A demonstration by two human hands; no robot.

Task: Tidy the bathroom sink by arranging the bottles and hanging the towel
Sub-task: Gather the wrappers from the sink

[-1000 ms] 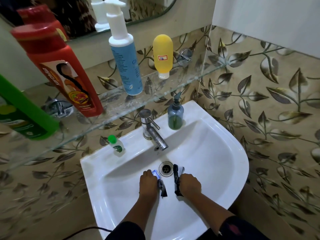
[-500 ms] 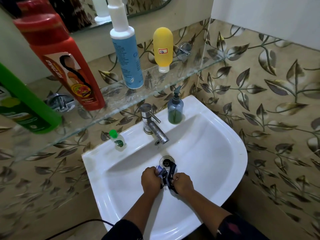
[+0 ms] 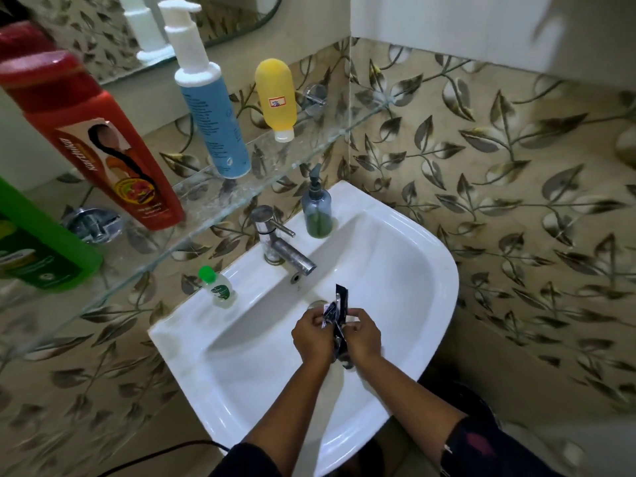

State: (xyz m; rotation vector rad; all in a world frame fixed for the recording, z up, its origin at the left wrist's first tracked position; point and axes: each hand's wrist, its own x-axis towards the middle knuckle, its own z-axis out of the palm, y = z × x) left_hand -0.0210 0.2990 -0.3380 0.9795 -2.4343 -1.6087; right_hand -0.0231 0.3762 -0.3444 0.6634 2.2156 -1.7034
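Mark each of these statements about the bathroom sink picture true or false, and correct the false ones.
1. Both hands are over the basin, holding small dark sachets. True: the left hand and right hand grip the sachets together.
2. The yellow bottle stands on the sink rim. False: it stands cap down on the glass shelf.
3. A small green-capped bottle sits on the sink left of the tap. True.
4. The pump bottle with green liquid is on the shelf. False: it stands on the sink rim, right of the tap.
5. Water is running from the tap. False: no stream shows.
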